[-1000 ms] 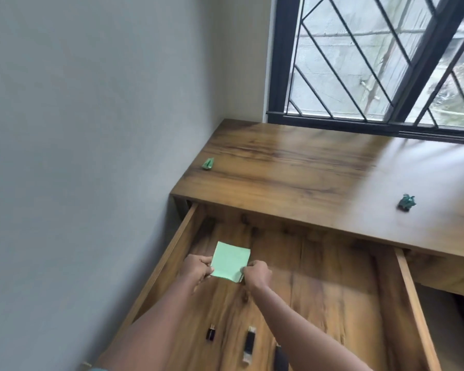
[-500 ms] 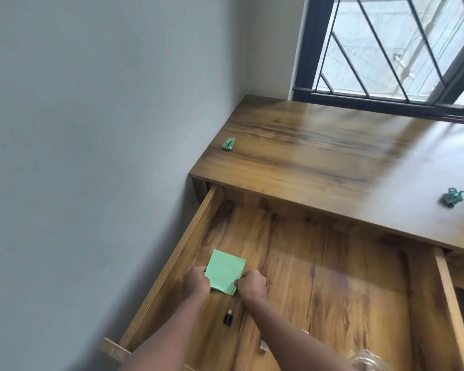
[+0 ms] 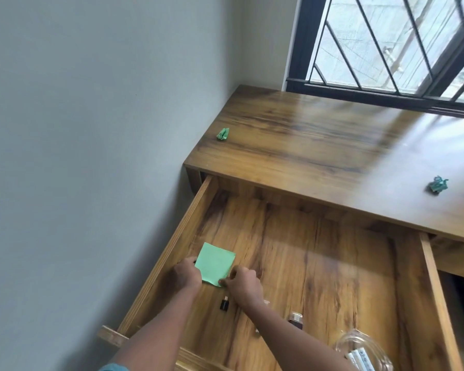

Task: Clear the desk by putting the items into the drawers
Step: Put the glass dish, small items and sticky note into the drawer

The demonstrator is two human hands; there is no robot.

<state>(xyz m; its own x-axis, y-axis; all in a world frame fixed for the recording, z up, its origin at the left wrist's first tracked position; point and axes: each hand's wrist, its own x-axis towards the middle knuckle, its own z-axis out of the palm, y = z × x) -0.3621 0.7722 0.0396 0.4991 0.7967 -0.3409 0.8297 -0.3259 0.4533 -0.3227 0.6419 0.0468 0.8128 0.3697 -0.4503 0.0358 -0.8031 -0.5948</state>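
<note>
Nearest to me, a clear jar (image 3: pixel 364 352) and a small dark bottle (image 3: pixel 295 320) are lying in the front of the open drawer (image 3: pixel 332 277), and a tiny black clip (image 3: pixel 224 304) is sitting just below my hands. I am pinching the green notepad (image 3: pixel 216 263) at two edges: my left hand (image 3: pixel 185 274) is closed on its left side and my right hand (image 3: pixel 243 286) is gripping its near corner, with the pad low over the drawer floor by the left wall; whether it is touching the wood I cannot tell. If I am letting go unevenly, the pad could be tipping or sliding, and my right wrist could be knocking the clip or rolling the bottle. Farther off, two bits of crumpled green paper are waiting on the desk (image 3: pixel 319 145), one (image 3: pixel 223 134) near the left wall and one (image 3: pixel 437 184) toward the right edge. They look light, so a careless reach could be flicking them to the floor.
</note>
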